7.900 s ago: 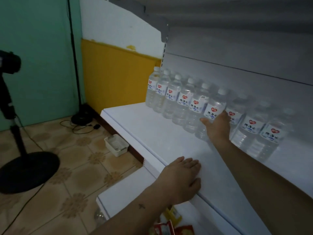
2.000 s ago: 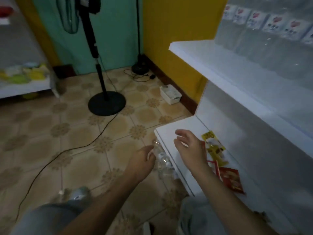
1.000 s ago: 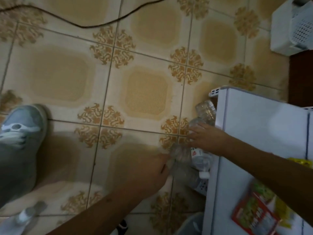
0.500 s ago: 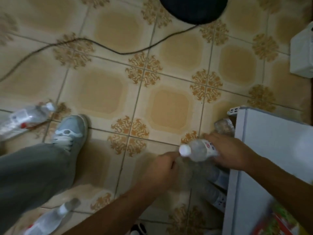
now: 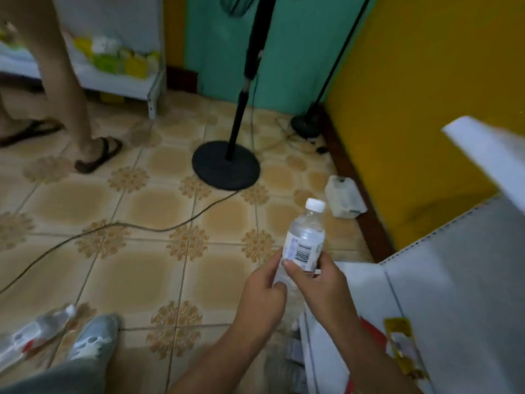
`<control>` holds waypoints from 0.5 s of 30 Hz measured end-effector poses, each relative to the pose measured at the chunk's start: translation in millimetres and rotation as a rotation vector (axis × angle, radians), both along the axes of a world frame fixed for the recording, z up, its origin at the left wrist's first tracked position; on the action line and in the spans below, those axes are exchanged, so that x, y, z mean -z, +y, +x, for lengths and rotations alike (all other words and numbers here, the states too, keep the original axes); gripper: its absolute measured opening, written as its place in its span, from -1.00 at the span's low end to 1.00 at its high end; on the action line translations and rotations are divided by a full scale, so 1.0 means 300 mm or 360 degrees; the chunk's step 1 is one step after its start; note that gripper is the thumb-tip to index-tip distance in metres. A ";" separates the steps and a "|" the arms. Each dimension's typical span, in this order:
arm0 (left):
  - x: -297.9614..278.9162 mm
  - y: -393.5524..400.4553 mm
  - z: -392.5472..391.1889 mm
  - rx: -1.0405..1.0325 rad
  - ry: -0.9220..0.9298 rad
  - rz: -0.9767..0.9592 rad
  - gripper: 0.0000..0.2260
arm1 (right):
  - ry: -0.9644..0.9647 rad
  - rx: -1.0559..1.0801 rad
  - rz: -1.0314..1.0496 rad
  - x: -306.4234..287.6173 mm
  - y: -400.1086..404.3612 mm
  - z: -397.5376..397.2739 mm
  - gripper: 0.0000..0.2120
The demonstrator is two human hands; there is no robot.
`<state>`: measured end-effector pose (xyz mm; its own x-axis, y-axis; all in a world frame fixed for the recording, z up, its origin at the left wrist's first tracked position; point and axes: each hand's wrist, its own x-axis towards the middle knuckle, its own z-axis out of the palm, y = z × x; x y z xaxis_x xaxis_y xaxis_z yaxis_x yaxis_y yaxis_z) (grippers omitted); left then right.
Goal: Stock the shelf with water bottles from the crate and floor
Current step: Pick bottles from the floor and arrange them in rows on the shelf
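A clear water bottle with a white cap stands upright in front of me, its barcode label facing the camera. My left hand grips its lower body from the left, and my right hand grips it from the right with the thumb across the label. Another bottle lies on the tiled floor at the lower left beside my shoe. More bottles lie on the floor below my hands, against the lower shelf. The upper shelf's edge shows at the right.
A black fan stand with a trailing cable stands mid-floor. A small white basket sits by the yellow wall. Another person's legs in sandals are at the upper left. Snack packets lie on the lower shelf.
The bottle has come up from the floor beside the lower shelf and now stands upright in both hands. My view has lifted from the floor toward the room.
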<state>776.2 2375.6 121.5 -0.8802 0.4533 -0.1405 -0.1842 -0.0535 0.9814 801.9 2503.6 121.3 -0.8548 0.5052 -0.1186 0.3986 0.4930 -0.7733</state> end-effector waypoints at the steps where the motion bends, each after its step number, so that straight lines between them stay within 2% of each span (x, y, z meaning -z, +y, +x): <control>1: -0.082 0.008 0.029 0.0017 0.0055 0.0033 -0.37 | 0.0048 0.0019 -0.0006 -0.078 0.002 0.031 -0.66; 5: -0.382 0.037 0.156 0.0112 0.0183 0.0139 -0.38 | 0.0205 -0.0007 -0.0005 -0.383 0.031 0.205 -0.44; 8: -0.603 0.052 0.296 0.0252 0.0207 0.0268 -0.53 | 0.0332 0.0091 0.0106 -0.599 0.035 0.394 -0.33; 10: -0.694 0.062 0.365 0.0287 0.0196 0.0345 -0.56 | 0.0402 0.0180 0.0196 -0.687 0.026 0.477 -0.37; 13: -0.831 0.116 0.509 0.0346 0.0255 0.0383 -0.46 | 0.0486 0.0361 0.0271 -0.837 0.032 0.664 -0.46; 15: -0.892 0.166 0.609 0.0446 0.0289 0.0400 -0.48 | 0.0512 0.0494 0.0340 -0.918 0.050 0.793 -0.48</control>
<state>959.0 2425.3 389.1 -0.7180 0.6795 0.1511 -0.0511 -0.2680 0.9620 1039.8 2518.6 396.9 -0.6363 0.7261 0.2606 0.3095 0.5497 -0.7759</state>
